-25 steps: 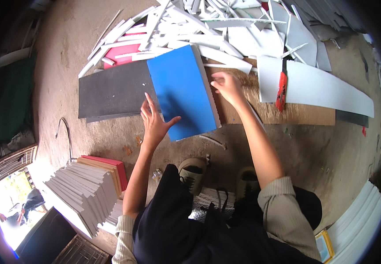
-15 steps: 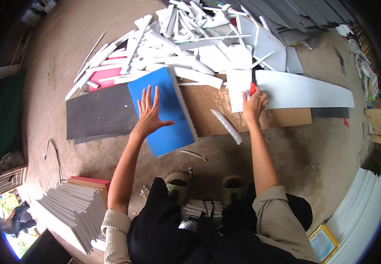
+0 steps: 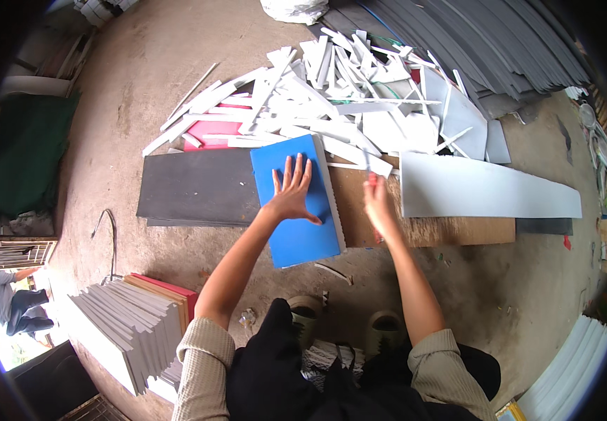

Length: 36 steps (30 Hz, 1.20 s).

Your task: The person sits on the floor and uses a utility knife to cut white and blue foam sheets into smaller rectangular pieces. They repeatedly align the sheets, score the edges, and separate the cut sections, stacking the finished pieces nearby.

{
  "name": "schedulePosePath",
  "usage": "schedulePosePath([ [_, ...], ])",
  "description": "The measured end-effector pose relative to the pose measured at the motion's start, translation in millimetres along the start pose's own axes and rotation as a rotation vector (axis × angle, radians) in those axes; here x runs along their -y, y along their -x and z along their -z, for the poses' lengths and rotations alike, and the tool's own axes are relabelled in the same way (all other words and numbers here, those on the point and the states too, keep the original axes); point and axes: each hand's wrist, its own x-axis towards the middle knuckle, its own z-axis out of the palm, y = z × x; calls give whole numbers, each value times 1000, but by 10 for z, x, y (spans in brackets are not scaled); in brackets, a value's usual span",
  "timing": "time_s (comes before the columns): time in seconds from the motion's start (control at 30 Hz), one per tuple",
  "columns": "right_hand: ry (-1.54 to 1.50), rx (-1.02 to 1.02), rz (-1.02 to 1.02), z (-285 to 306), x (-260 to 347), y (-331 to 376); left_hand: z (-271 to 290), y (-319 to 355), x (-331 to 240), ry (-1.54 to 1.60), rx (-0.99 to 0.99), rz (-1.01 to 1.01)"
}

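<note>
Concrete floor point(image 3: 163, 77): bare, grey-brown, carrying everything listed below.

Stack of long grey sheets point(image 3: 486, 49): upper right, overlapping in rows.

Heap of white offcut strips point(image 3: 331, 91): centre top, loose and crossing one another, partly covering a red board point(image 3: 209, 132).

Long white panel point(image 3: 486, 193): flat, right of centre, lying over the far part of a brown wooden board point(image 3: 430, 228).

Dark grey board point(image 3: 195, 188): flat on the floor, left of centre, its right edge under the blue panel.

Blue panel point(image 3: 296, 231): rectangular, white-edged, lying flat between the dark grey board and the brown wooden board, overlapping both.

Leaning stack of grey sheets point(image 3: 124, 326): lower left, with a red-edged one at its right side.

Left hand point(image 3: 291, 196): open, fingers spread, palm pressed flat on the blue panel.

Right hand point(image 3: 379, 207): over the brown wooden board just right of the blue panel's edge, closed round a thin tool with a red grip point(image 3: 372, 179); blurred, so the tool's kind cannot be told.

Sandalled feet point(image 3: 303, 312): on the floor below the blue panel.
</note>
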Motion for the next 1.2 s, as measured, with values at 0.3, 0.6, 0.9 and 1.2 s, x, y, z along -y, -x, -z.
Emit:
schedulePosePath([
  [0.3, 593, -45, 292, -634, 646, -589, -64, -9, -12, 80, -30, 31],
  [0.6, 657, 81, 211, -711, 859, -736, -127, 22, 74, 115, -102, 19],
  [0.9, 640, 341, -87, -410, 534, 467, -198, 17, 156, 104, -98, 30],
  [1.2, 632, 393, -199, -220, -341, 1883, -177, -100, -13, 52, 1, 38],
])
